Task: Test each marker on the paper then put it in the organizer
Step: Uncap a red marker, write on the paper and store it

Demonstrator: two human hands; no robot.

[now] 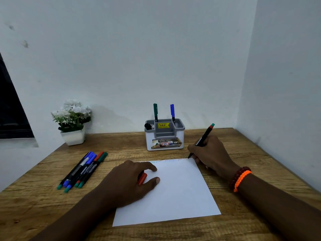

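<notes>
Gripping marker (203, 137), right hand (210, 154); left hand (128, 181) seemingly pinching red cap (142, 178).
</notes>
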